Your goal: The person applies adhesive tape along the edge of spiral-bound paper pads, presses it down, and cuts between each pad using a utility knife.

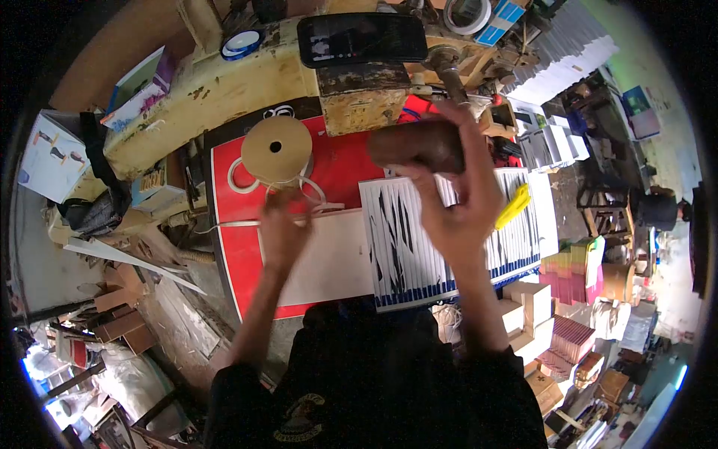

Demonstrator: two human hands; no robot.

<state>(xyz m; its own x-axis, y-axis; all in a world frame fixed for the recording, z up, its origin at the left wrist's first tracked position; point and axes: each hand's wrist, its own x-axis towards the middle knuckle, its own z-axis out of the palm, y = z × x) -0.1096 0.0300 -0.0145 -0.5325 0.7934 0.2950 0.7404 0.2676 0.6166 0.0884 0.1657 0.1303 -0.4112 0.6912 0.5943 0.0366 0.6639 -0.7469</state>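
Observation:
My right hand (464,194) is raised above the work board, with thumb and fingers wrapped round a dark brown, rounded block (419,146); its exact kind I cannot make out. Blurred by motion, my left hand (286,236) hovers just below a cardboard spool (275,146). White ribbon (239,224) loops around the spool and runs left past that hand. Beneath lies a pale panel (321,262) on a red board (239,277). Under my right hand is a sheet of white strips (389,247) with dark gaps and a blue lower edge. A yellow tool (513,207) rests on it.
A phone (363,39) lies at the back, over a stained wooden block (363,101). Blue tape (241,43) sits on the worn wooden beam (179,105). White boxes (532,307) and stacked pink-and-green pieces (572,269) stand at right. Cardboard scraps (123,307) lie at left.

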